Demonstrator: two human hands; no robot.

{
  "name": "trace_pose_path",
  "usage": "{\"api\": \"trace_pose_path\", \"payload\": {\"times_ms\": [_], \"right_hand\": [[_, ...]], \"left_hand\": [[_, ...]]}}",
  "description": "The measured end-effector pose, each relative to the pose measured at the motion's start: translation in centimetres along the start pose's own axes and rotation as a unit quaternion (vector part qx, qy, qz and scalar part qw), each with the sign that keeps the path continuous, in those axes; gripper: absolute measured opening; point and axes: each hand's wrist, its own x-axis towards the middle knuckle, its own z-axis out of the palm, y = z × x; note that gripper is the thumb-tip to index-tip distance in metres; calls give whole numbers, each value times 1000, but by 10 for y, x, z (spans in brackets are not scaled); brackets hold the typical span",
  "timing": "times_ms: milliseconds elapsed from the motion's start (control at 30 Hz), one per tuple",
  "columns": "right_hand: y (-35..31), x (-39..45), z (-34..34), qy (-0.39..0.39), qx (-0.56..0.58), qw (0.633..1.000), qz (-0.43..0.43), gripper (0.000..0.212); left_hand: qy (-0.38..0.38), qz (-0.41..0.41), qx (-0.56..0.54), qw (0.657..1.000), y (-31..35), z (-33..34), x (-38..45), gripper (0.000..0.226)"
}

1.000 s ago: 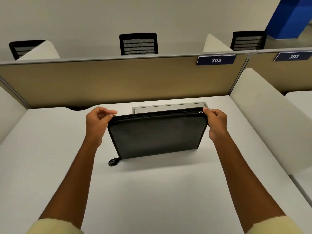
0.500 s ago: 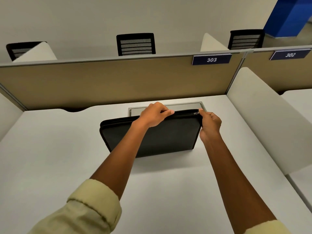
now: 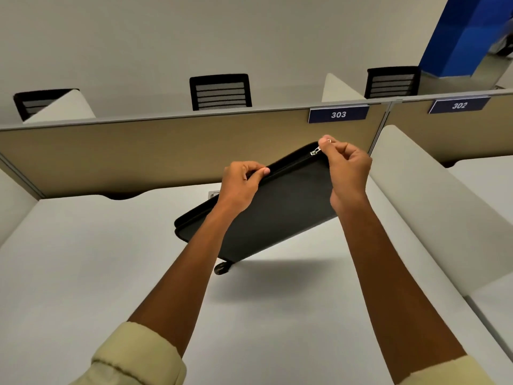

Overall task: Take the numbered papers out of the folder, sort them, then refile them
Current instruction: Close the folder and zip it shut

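- One black folder hangs tilted between the two hands, above the tabletop, still zipped.
- The right hand pinches the one zip tab at the high corner.
- The left hand grips the top edge.
- Best to hold firm and pull the zip slowly.
- No papers show.

One black zippered folder, one silver zipper pull and two hands, a left hand and a right hand, are counted. Three black mesh chair backs and two blue number plates, marked 303 and 302, are seen. One white desk and one blue column are counted.
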Motion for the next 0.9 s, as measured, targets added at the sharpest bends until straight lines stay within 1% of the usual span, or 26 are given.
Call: {"api": "trace_pose_path", "payload": {"times_ms": [100, 167, 233, 367, 433, 500, 600, 733, 800, 900], "right_hand": [[-25, -3, 15, -35, -35, 996, -71, 8], [-36, -8, 26, -55, -74, 989, -117, 5], [-43, -17, 38, -76, -116, 977, -165, 9], [-33, -52, 62, -115, -185, 947, -235, 15], [-20, -73, 72, -122, -199, 936, -262, 17], [-10, -92, 82, -124, -212, 926, -288, 16], [0, -117, 99, -140, -231, 911, -313, 16], [12, -136, 117, -173, -259, 893, -325, 16], [15, -143, 123, -179, -263, 892, -321, 16], [13, -147, 125, -167, -258, 903, -301, 17]], "left_hand": [[18, -19, -120, 992, 5, -3, -8, 15], [37, -28, -179, 983, 2, -6, -16, 16], [56, -32, -219, 974, -3, -10, -26, 16], [63, -61, -247, 965, -29, -20, -50, 22], [67, -79, -249, 963, -44, -29, -62, 22], [67, -80, -253, 962, -55, -40, -71, 23], [59, -79, -289, 952, -61, -56, -82, 27], [51, -85, -324, 941, -67, -74, -93, 25], [46, -89, -323, 941, -73, -81, -97, 24], [39, -85, -316, 944, -81, -88, -101, 24]]}}
